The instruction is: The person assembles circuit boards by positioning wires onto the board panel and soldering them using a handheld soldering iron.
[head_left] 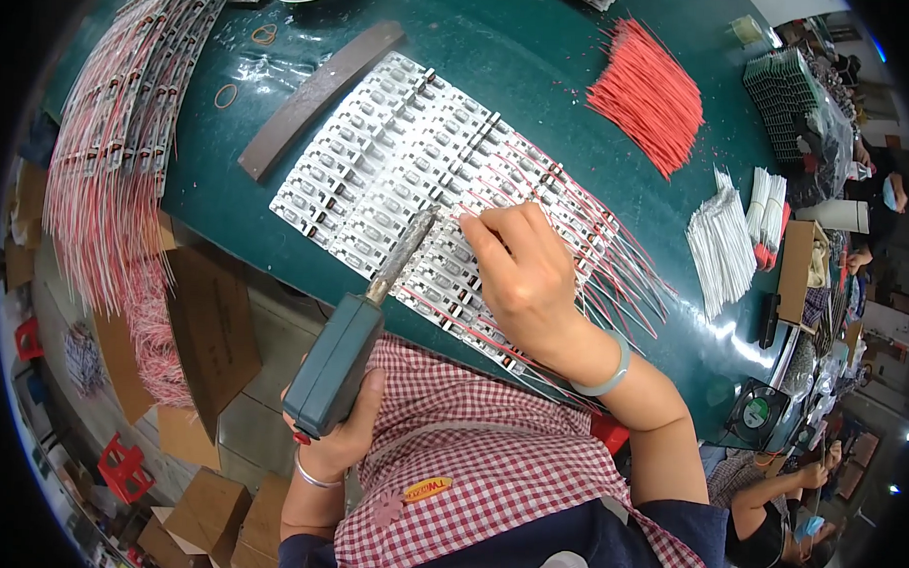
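My left hand (pixel 344 435) grips the teal handle of a soldering iron (pixel 337 365). Its grey tip (pixel 423 226) rests on a panel of white circuit strips (pixel 399 152) lying on the green table (pixel 513 46). My right hand (pixel 520 266) rests on the same panel just right of the tip, fingers pinched on a thin wire at the strips. Red and white wires (pixel 625 270) trail off the panel's right side. A pale green bangle sits on my right wrist.
A bundle of loose red wires (pixel 649 96) lies at the upper right, and white wires (pixel 721 243) lie nearer right. A brown bar (pixel 316 94) sits left of the panel. Finished wired strips (pixel 120 122) hang at the left. Cardboard boxes (pixel 213 326) stand below. Other people work at the right.
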The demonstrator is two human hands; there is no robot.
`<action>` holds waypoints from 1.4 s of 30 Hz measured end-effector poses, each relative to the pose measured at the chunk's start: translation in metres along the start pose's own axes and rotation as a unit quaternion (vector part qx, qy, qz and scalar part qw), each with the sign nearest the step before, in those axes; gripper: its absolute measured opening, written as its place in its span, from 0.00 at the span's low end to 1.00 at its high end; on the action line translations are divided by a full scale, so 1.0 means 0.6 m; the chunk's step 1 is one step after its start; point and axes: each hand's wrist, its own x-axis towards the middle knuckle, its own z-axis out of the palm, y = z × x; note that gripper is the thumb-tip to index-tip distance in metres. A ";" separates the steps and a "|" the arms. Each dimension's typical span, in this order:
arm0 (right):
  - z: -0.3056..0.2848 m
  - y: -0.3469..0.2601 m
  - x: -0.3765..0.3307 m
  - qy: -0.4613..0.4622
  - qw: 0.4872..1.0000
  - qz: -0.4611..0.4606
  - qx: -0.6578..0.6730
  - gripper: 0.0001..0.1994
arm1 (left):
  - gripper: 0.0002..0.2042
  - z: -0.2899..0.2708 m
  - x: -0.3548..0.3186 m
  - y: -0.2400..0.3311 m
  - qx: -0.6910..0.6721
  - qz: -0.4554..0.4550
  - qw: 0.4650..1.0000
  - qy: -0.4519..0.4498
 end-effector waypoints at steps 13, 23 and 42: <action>0.006 0.000 -0.004 -0.012 1.000 0.007 -0.015 0.15 | 0.12 0.010 0.022 0.017 -0.008 0.047 0.999 -0.018; 0.003 0.001 -0.006 -0.032 0.999 0.001 -0.026 0.15 | 0.11 0.007 0.006 -0.006 -0.015 -0.026 0.999 -0.023; -0.036 0.040 0.032 -0.027 0.997 0.073 -0.012 0.13 | 0.22 0.015 0.069 0.051 -0.057 0.034 0.996 -0.053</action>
